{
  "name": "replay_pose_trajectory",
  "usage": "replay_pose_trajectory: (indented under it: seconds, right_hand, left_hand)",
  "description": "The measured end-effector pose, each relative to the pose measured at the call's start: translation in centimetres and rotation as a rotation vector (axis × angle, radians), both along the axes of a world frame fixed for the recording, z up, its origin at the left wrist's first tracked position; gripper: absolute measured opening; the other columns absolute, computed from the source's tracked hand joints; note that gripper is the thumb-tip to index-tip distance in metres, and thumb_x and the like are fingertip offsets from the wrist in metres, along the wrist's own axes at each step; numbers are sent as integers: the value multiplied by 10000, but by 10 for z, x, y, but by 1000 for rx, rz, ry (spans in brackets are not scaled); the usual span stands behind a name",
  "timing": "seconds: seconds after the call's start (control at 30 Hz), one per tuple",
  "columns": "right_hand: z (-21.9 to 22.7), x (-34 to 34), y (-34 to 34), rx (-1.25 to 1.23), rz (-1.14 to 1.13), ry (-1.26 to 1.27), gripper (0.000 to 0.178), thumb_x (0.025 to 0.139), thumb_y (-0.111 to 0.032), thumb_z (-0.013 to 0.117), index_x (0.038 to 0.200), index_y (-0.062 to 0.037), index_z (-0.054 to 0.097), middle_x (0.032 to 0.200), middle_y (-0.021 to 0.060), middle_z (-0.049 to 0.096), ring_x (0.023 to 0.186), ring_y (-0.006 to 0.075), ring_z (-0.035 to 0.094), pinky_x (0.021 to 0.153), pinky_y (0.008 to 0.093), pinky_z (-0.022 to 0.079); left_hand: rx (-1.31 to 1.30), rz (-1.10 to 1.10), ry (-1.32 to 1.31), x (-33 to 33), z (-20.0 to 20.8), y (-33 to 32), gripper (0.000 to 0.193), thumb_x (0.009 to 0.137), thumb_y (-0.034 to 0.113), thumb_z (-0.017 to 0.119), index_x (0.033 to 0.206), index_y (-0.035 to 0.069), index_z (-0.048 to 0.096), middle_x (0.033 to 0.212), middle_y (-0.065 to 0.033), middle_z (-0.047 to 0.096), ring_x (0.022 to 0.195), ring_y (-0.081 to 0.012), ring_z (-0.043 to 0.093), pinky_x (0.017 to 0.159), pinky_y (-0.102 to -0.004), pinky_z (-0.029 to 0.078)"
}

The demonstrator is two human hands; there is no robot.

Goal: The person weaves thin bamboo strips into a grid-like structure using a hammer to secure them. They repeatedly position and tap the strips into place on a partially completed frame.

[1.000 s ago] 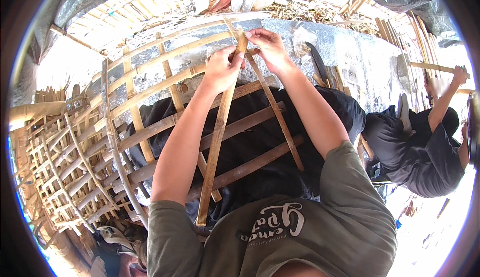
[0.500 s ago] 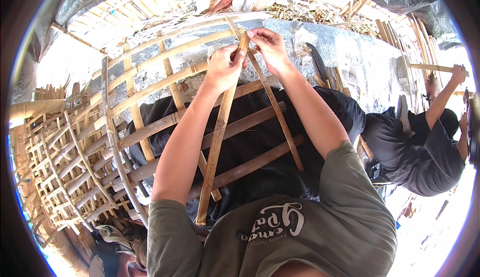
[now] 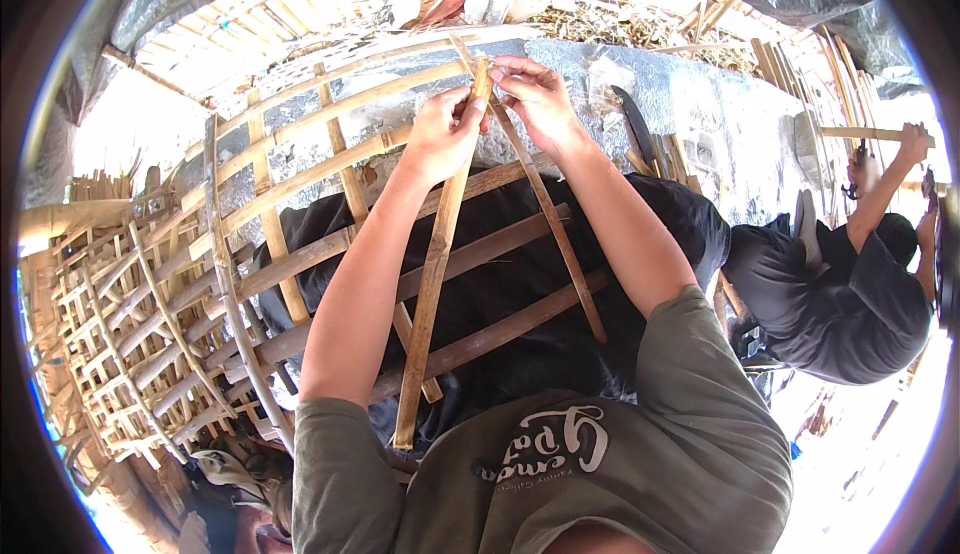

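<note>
In the head view, the pale slat [image 3: 440, 244] slanted across the right part of the bamboo lattice [image 3: 262, 179], its top near the lattice's far strips. The left hand [image 3: 443, 141] was closed around the slat near that top, over the lattice's far right, presumably to steady it. The right hand [image 3: 540, 109], just right of there, had its fingers drawn narrow at the same end, perhaps for close work; I cannot tell whether they pinched anything. A thin strip [image 3: 548, 214] crossed the lattice's right part too. Right of the lattice, a knife [image 3: 634, 119] rested, seemingly within reach.
</note>
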State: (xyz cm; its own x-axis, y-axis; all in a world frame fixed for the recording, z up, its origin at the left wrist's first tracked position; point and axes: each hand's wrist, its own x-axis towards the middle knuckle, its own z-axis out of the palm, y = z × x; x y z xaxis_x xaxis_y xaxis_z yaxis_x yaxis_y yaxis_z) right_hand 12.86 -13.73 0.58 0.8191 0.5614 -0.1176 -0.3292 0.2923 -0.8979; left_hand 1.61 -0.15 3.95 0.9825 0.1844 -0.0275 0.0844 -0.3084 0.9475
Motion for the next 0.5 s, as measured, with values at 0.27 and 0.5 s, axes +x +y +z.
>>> replay_pose_trajectory:
  seconds: [0.27,0.5]
  right_hand:
    - [0,6,-3,14,87,55,299,878,-67,690,1157,0,605,955,58,691,867,126,625,747,283,461]
    - [-5,9,-1,7,116,18,309,893,-44,658,1183,23,572,1013,98,681,952,160,634,834,332,489]
  left_hand:
    - [-60,62,-14,2,-6,-3,228,960,142,523,800,-1,600,667,-31,610,586,-81,538,558,-271,440]
    - [-22,87,-10,3,-9,-3,244,954,145,530,772,-1,602,643,-38,612,573,-87,544,549,-280,433]
